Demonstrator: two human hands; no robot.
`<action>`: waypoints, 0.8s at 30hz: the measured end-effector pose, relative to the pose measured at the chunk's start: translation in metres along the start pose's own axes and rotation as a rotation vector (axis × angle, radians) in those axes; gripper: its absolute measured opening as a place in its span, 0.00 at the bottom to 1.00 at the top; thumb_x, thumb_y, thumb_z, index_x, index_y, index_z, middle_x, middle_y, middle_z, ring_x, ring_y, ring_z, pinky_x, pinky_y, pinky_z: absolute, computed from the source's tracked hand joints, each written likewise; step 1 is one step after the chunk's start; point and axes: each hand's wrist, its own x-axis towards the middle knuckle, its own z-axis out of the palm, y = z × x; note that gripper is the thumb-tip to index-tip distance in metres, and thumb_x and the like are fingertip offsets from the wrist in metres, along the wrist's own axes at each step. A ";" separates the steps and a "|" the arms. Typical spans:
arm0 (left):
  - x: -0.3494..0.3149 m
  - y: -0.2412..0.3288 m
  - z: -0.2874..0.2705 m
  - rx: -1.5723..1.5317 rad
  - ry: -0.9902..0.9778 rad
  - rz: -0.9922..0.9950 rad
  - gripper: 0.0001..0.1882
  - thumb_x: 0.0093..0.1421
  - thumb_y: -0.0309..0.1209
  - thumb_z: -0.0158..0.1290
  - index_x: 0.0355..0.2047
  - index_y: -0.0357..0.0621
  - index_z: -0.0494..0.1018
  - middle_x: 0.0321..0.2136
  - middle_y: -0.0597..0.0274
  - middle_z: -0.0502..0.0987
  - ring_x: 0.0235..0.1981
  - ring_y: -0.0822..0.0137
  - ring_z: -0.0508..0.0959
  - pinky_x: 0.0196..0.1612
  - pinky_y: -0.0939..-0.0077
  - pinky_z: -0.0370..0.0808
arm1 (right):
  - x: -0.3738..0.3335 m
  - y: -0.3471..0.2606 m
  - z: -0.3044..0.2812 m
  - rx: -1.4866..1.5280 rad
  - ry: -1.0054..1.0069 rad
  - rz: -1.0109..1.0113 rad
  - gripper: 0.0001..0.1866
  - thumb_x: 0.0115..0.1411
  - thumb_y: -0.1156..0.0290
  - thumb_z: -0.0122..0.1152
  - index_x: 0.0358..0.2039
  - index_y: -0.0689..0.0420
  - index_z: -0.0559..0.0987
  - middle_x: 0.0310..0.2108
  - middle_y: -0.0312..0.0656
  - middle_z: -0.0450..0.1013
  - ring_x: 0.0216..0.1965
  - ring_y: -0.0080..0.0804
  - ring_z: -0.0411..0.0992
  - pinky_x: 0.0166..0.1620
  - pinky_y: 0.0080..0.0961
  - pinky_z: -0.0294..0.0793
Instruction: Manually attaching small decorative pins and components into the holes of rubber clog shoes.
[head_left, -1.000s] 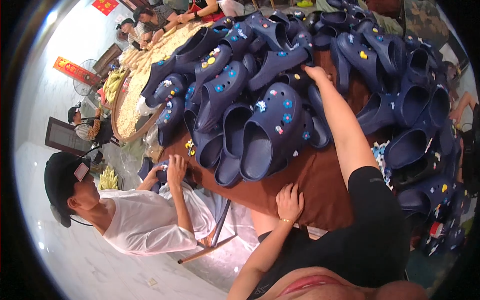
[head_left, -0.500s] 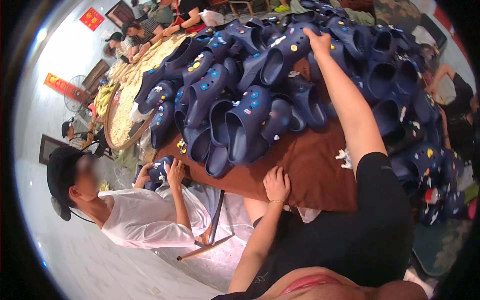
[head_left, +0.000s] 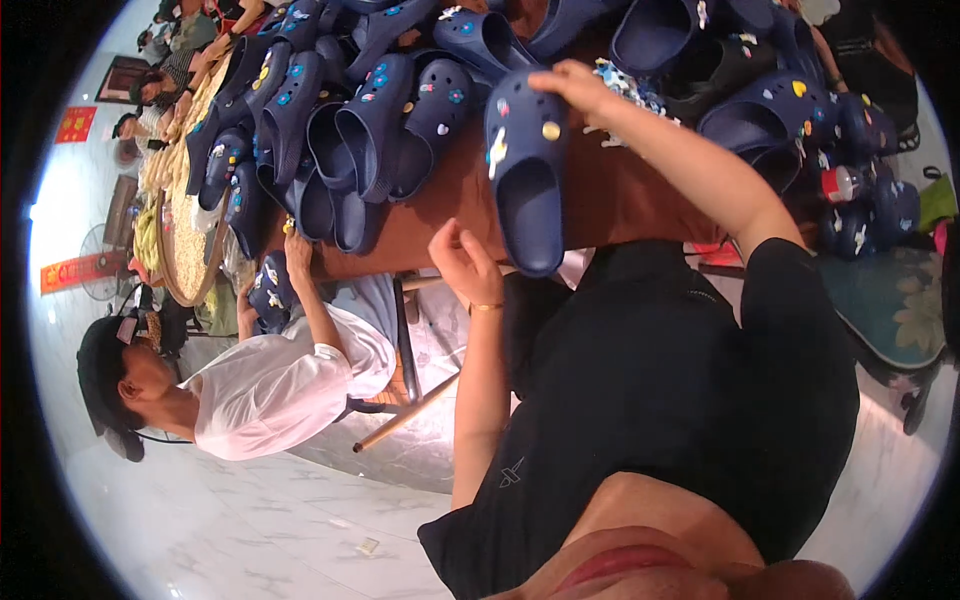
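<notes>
A navy foam clog (head_left: 530, 130) with a yellow round charm and a white figure charm hangs over the table's near edge, toe end up. My right hand (head_left: 578, 88) is closed on its toe end. My left hand (head_left: 467, 265) is raised just left of the clog with fingers loosely bent and nothing in them. It does not touch the clog. Many more navy clogs (head_left: 375, 125), several with blue flower charms, are heaped on the brown-covered table (head_left: 640, 205) beyond and to the left. A heap of small white and blue charms (head_left: 630, 92) lies behind my right hand.
A co-worker in a white shirt (head_left: 270, 400) sits at my left, handling another clog (head_left: 270, 290). Beyond are a round tray of pale kernels (head_left: 190, 240) and other people. A stool leg (head_left: 405, 410) shows below. More clogs and a red-and-white can (head_left: 838, 184) are at the right.
My right hand has drawn the clog off the heap toward me. My left hand has risen from the table edge to beside it. The view has shifted, with my body showing larger.
</notes>
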 end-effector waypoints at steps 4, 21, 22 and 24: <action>-0.020 0.016 0.016 0.110 -0.431 0.148 0.10 0.51 0.21 0.48 0.35 0.36 0.70 0.33 0.51 0.72 0.34 0.53 0.72 0.40 0.67 0.68 | -0.002 0.098 -0.012 -0.789 0.093 -0.292 0.30 0.48 0.51 0.56 0.41 0.66 0.71 0.41 0.56 0.70 0.43 0.46 0.69 0.45 0.35 0.67; -0.067 -0.006 0.044 0.212 -0.608 0.139 0.08 0.52 0.25 0.43 0.33 0.37 0.68 0.28 0.46 0.70 0.30 0.48 0.72 0.34 0.59 0.69 | 0.060 0.075 -0.070 -1.824 0.291 -0.285 0.10 0.51 0.73 0.48 0.27 0.60 0.79 0.34 0.47 0.71 0.39 0.42 0.71 0.38 0.33 0.74; -0.063 -0.008 0.049 0.263 -0.756 0.102 0.10 0.52 0.25 0.43 0.35 0.37 0.68 0.30 0.45 0.71 0.32 0.47 0.72 0.35 0.58 0.70 | 0.064 0.077 -0.074 -1.829 0.284 -0.290 0.10 0.51 0.73 0.48 0.27 0.60 0.79 0.34 0.47 0.71 0.39 0.42 0.71 0.38 0.33 0.74; -0.062 -0.023 0.063 0.305 -0.907 0.051 0.12 0.53 0.26 0.42 0.37 0.37 0.68 0.32 0.43 0.72 0.33 0.46 0.73 0.36 0.58 0.70 | 0.071 0.085 -0.082 -1.821 0.385 -0.391 0.10 0.52 0.75 0.46 0.24 0.62 0.77 0.31 0.49 0.72 0.32 0.42 0.74 0.33 0.33 0.75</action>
